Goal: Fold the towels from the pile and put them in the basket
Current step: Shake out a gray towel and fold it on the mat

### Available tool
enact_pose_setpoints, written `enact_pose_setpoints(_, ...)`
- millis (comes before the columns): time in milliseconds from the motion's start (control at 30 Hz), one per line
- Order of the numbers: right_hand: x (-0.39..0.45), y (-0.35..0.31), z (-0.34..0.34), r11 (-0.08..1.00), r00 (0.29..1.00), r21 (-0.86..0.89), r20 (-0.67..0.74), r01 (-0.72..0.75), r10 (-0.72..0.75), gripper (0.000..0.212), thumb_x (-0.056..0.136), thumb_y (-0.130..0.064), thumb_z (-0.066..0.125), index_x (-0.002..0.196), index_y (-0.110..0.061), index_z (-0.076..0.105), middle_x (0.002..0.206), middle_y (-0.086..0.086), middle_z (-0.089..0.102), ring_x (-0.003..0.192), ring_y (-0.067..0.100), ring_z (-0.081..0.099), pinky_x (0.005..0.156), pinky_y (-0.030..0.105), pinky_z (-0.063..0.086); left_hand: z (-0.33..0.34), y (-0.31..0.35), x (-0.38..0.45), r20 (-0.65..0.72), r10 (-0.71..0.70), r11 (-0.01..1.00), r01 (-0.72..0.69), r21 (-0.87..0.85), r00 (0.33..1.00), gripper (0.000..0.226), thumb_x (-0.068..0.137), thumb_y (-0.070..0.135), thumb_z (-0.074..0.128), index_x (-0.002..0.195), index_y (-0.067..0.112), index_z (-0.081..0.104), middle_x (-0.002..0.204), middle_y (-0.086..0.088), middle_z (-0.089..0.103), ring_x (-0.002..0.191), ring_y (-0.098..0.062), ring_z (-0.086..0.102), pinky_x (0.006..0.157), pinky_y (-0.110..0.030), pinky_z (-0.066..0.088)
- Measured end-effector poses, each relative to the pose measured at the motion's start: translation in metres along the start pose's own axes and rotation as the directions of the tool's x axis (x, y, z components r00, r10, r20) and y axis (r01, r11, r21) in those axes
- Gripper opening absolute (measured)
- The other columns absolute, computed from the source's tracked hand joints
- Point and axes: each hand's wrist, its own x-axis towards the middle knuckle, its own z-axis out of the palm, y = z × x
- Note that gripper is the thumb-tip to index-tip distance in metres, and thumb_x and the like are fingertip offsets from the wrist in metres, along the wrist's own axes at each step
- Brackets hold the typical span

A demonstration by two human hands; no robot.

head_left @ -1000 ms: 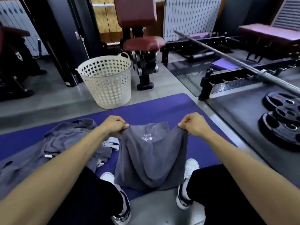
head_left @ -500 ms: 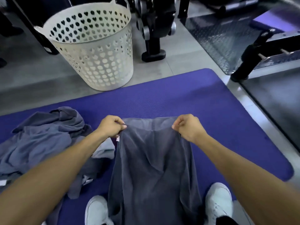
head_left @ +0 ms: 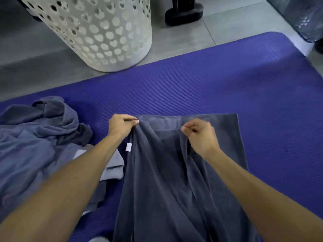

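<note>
Now both hands, left hand [head_left: 122, 125] & right hand [head_left: 201, 135], pinch grey towel [head_left: 166, 180] on purple mat [head_left: 227, 88], grey tile floor [head_left: 183, 37].

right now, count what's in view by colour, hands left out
Grey: 2, the towel being held and the towel pile
Purple: 1, the mat
White: 1, the basket
Black: 1, the machine foot
Total: 5

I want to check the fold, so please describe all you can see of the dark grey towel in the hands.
The dark grey towel looks soft and thick, with a small white tag near its left edge. Its far part lies flat on the purple mat, with a square corner at the right. The left hand and right hand each pinch a raised fold, so it creases toward the person.
</note>
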Motion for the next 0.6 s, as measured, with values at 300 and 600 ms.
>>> enact_pose_setpoints(300,-0.001,0.008,0.011,0.998,1.0,0.069,-0.002,-0.012,0.012,0.006,0.094,-0.024,0.066,0.09,-0.021,0.068,0.073,-0.006,0.072,0.068,0.005,0.066,0.059,0.01,0.05,0.018,-0.004,0.01,-0.14,-0.042,0.996,0.03,-0.086,0.989,0.014,0.08,0.02,0.081,0.093,0.017,0.079,0.092,0.008,0.073,0.09,-0.004,0.065,0.078,-0.006,0.041)
enact_pose_setpoints(600,-0.006,0.018,0.022,0.993,0.999,0.111,0.002,-0.036,0.036,0.004,0.094,-0.023,0.067,0.09,-0.023,0.068,0.081,-0.01,0.071,0.074,0.002,0.067,0.067,0.015,0.052,0.025,-0.004,0.016,-0.192,-0.046,0.998,0.038,-0.043,0.98,0.012,0.082,0.019,0.079,0.093,0.017,0.075,0.084,0.007,0.068,0.086,-0.009,0.064,0.07,-0.008,0.04)
